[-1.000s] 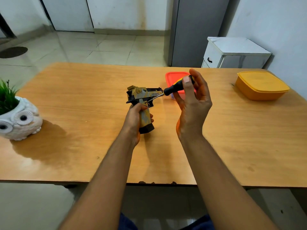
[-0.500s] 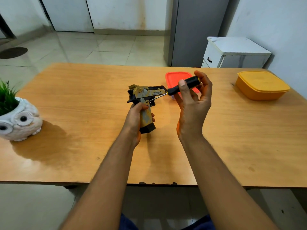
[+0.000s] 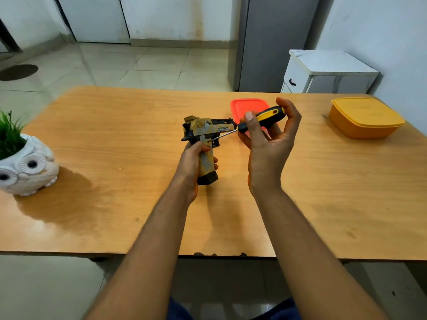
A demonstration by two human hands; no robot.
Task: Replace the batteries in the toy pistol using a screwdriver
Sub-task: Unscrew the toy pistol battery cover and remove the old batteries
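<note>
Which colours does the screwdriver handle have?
Black and yellow, on the screwdriver handle; head view.

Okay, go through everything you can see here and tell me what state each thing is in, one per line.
toy pistol: held upright above the table, barrel pointing right
left hand: grips the pistol's handle
screwdriver: tip against the pistol's side near the trigger
right hand: holds the screwdriver handle in its fingers
red box: lid on
yellow box: lid on
owl pot: upright, holding a green plant
</note>
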